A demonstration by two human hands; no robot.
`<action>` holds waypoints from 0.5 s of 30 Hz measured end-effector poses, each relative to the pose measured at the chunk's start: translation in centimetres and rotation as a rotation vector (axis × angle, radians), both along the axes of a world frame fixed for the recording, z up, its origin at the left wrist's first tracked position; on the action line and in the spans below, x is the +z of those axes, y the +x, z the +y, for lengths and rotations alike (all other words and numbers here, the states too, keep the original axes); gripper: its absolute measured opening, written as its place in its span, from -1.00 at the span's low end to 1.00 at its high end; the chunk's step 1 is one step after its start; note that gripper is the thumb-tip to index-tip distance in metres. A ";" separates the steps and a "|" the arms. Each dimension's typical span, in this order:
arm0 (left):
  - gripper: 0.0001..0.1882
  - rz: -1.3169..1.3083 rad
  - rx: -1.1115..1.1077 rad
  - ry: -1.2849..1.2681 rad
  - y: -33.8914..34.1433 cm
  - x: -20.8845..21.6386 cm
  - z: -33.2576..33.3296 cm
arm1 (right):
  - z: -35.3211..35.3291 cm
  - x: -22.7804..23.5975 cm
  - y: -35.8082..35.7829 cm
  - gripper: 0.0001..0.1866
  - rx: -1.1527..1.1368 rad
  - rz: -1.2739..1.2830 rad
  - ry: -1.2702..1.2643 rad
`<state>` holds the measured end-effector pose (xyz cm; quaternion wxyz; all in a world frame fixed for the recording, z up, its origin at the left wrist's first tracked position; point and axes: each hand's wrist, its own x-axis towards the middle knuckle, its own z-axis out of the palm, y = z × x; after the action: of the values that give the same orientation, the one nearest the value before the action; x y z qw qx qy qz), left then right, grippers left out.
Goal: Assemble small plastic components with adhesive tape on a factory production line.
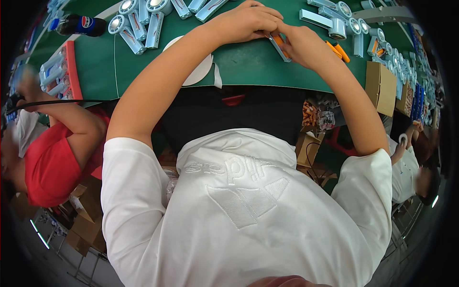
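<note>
At the far middle of the green table, my left hand (246,23) and my right hand (306,45) meet over a light blue fan handle (286,58). An orange cylindrical battery (277,40) lies in its open side. My left fingers are bent around the far end of the handle, partly hidden behind the knuckles. My right thumb and fingers close on the side with the battery. More orange batteries (340,51) lie just right of my right wrist. Light blue handheld fans (154,29) with round heads lie beyond my left forearm, and others (337,27) lie to the right.
A dark drink bottle (79,25) lies at the far left, near a red bin (72,71) of blue parts. A white disc (198,71) sits under my left forearm. Cardboard boxes (381,87) stand at the right edge. Co-workers sit on both sides, one in a red shirt (62,160).
</note>
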<state>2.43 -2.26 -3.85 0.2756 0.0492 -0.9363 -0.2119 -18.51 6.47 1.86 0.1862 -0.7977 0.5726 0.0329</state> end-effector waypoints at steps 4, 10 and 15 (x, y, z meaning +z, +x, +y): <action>-0.87 -0.039 -0.002 -0.007 0.0 -0.9 -0.5 | -0.2 -0.2 -0.2 -0.74 0.015 -0.033 -0.018; -0.80 0.044 -0.038 -0.012 -0.8 -2.2 -1.2 | -0.2 1.1 -0.1 -0.68 -0.135 -0.176 0.214; -0.80 -0.004 0.134 -0.099 -0.7 -1.2 0.6 | 1.9 -4.3 -4.9 -0.55 0.178 -0.278 -0.364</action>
<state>1.69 -1.63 -5.02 0.2895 0.0984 -0.9408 -0.1465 -23.45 8.36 -2.41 0.1127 -0.8623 0.4653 -0.1648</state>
